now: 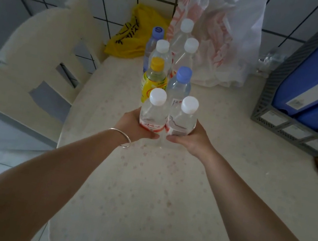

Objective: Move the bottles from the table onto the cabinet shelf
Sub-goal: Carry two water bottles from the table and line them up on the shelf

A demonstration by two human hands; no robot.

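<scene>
Several plastic bottles stand in a cluster on the cream table (163, 185). My left hand (133, 126) grips the nearest left clear bottle with a white cap (154, 111) around its red-labelled base. Beside it, my right hand (191, 138) grips a second clear white-capped bottle (185, 118). The two held bottles touch each other. Behind them stand a yellow-capped bottle (154, 77), a blue-capped bottle (180, 83), three white-capped bottles and another blue-capped one (155, 41). No cabinet shelf is in view.
A white plastic bag (228, 37) and a yellow bag (133, 33) lie at the back against the tiled wall. A grey file rack with blue folders (308, 87) fills the right side. A cream plastic chair (37, 60) stands left of the table.
</scene>
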